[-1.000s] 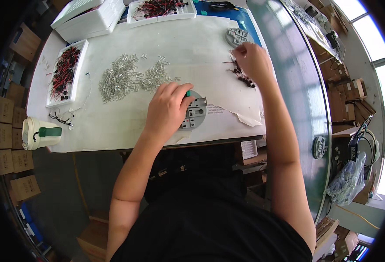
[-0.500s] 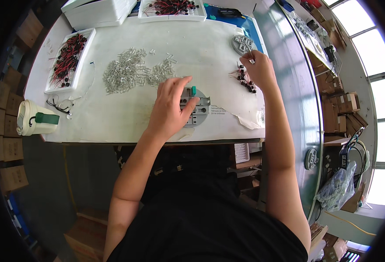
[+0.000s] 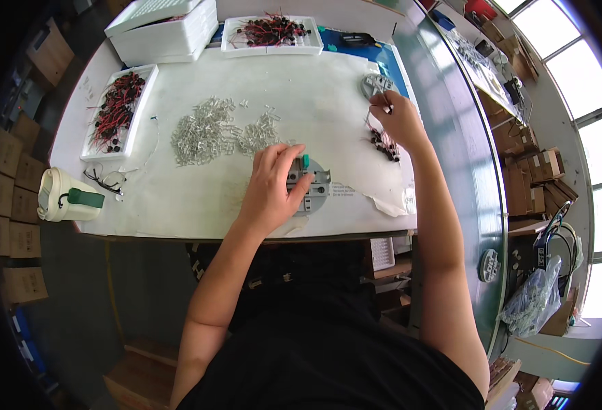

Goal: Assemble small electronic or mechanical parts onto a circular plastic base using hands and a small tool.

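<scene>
Head view: the left hand (image 3: 273, 179) lies over the left side of a grey round base (image 3: 318, 199), thumb and forefinger parted near the green block (image 3: 306, 161) on that base; it looks relaxed, clasping nothing that shows. The right hand (image 3: 400, 119) is beyond the base and to its right, thumb and fingertips drawn together; whether a small part is pinched there, I cannot tell. Between that hand and the base lies a cluster of black wired parts (image 3: 385, 146); farther from the base is a similar grey disc (image 3: 374, 85), partly covered by the right fingers.

The step in hand appears to be getting a small piece with the right hand while the left minds the base. The next move probably calls for a sure pinch, thin wires kept from snagging, and the base's upper face left reachable.

Farther out, left of the base and beyond it, are 2 heaps of pale clips: the smaller heap (image 3: 258, 131) nearer, the larger heap (image 3: 205, 137) farther left. Past these stands the left tray (image 3: 142, 113); the upper tray (image 3: 273, 50) is well beyond the base.
</scene>
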Demonstrator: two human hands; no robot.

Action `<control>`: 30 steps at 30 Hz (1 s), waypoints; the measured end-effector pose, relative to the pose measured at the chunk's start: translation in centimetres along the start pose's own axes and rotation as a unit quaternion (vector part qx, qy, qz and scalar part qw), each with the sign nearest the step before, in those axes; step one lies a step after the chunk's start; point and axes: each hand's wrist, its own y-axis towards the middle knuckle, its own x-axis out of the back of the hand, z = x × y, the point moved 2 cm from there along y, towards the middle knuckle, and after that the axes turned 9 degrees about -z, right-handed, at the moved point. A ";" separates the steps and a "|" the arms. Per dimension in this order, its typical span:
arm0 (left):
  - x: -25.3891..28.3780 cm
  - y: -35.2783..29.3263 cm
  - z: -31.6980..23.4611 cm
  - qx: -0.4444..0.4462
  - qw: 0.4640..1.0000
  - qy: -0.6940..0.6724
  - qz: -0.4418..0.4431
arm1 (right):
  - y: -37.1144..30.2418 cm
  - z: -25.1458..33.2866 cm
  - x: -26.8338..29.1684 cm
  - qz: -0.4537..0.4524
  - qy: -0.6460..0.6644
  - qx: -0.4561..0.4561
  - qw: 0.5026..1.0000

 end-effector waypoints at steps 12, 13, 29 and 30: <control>4.5 3.6 -4.3 0.082 0.975 -0.204 -0.022 | -9.4 10.3 0.1 0.051 0.395 0.058 0.916; 4.5 3.4 -4.1 0.069 0.977 -0.200 -0.029 | -9.8 10.4 0.0 0.028 0.413 0.112 0.903; 4.4 1.1 -4.3 0.227 0.885 -0.407 -0.004 | -13.4 10.9 -0.3 0.246 0.637 -0.202 0.702; 4.4 1.1 -4.2 0.235 0.881 -0.411 -0.001 | -13.4 10.9 -0.3 0.247 0.637 -0.203 0.702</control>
